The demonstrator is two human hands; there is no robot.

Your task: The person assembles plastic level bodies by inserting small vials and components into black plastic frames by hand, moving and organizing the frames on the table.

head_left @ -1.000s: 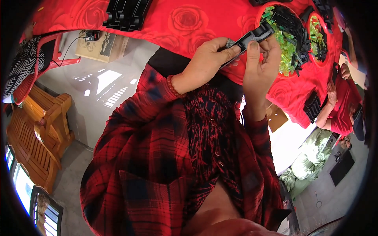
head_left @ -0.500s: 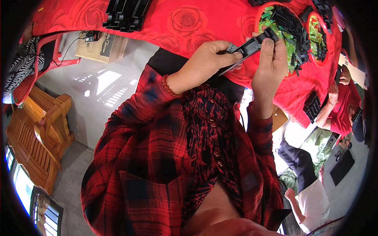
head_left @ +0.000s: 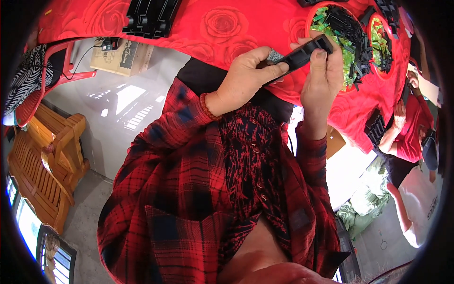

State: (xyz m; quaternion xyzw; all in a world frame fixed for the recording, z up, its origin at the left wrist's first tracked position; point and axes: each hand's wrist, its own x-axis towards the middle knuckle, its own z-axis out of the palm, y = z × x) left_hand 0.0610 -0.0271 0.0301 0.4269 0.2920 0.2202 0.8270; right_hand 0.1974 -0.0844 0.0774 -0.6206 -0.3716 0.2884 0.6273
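A long black plastic part [head_left: 302, 54] with raised ridges is held in both my hands, slanting up to the right above the front edge of the table. My left hand [head_left: 243, 78] pinches its lower left end between thumb and fingers. Around the upper right end closes my right hand [head_left: 324, 75], thumb on top, the other fingers mostly hidden. A grey speckled covering [head_left: 274, 56] shows by my left fingertips; I cannot tell what it is. Close beyond my right hand stands a red-rimmed basket [head_left: 309, 26] holding small green and black plastic pieces.
Several similar black parts [head_left: 152, 19] lie at the table's far left on the red rose-patterned cloth [head_left: 224, 23]. Another red-rimmed basket [head_left: 384, 77] stands to the right. A person in red [head_left: 409, 137] sits at the right side. A cardboard box [head_left: 113, 59] is on the floor.
The black part has turned so its ridged face shows more, with both hands shifting slightly along with it. At the lower right, a person in white has moved rightward.
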